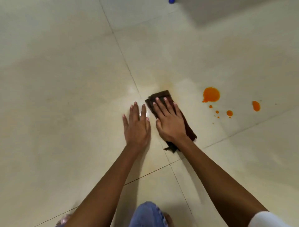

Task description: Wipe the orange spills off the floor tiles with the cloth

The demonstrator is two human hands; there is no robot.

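A dark brown cloth [163,95] lies flat on the beige floor tiles [72,81]. My right hand [169,121] presses on it with fingers spread. Just to its left, my left hand [137,128] rests flat on the bare tile, fingers apart, holding nothing. To the right of the cloth a large orange spill [211,94] sits on the tile. A smaller orange blot [256,106] lies further right, and several small orange drops [229,113] are scattered between and below them. A faint yellowish smear [166,84] shows just beyond the cloth.
Grout lines [123,53] cross under the hands. My knee in blue jeans [147,213] is at the bottom edge. A pale raised ledge or cabinet base [242,11] stands at the top right, with a small blue object [171,1] at the top edge.
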